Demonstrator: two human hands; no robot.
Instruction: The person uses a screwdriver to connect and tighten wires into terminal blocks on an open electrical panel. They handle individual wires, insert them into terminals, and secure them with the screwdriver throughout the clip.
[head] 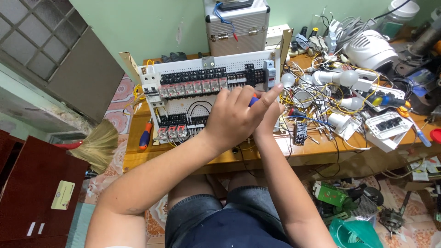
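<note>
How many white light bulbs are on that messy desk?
3: one bulb just right of the panel, a second bulb farther right, a third bulb below it. Wires may hide more.

We see a small cream rectangular label (pixel 63 195) with a round emblem, stuck on top of the dark red cabinet at lower left. Two tiny white stickers (pixel 35 228) sit on the same cabinet nearer its front edge. On the floor at lower right lies a green box-shaped package (pixel 330 194), and just below it a green plastic bag (pixel 356 233), crumpled. White paper slips (pixel 425 169) lie on the floor at far right, under the bench edge. No screens.
</note>
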